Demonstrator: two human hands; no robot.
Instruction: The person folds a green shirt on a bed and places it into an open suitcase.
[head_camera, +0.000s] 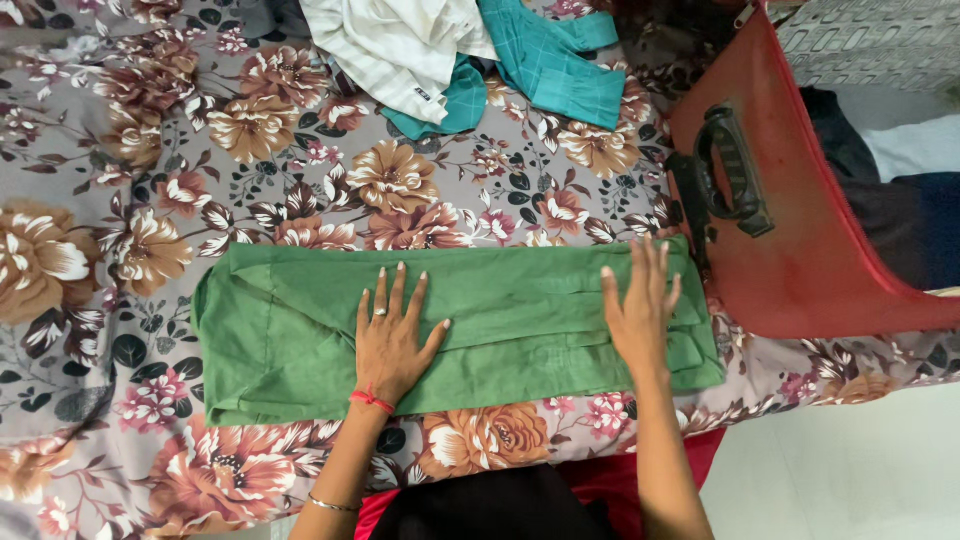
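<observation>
Left hand (392, 340): flat, fingers spread, pinning folded green garment (300, 330) | Right hand (642, 310): open, smoothing it | Location: bed (120, 200) near edge

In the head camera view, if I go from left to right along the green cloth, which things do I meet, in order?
Left edge of the green garment → left hand, flat on it → right hand, flat near its right end → red suitcase with a black handle.
</observation>
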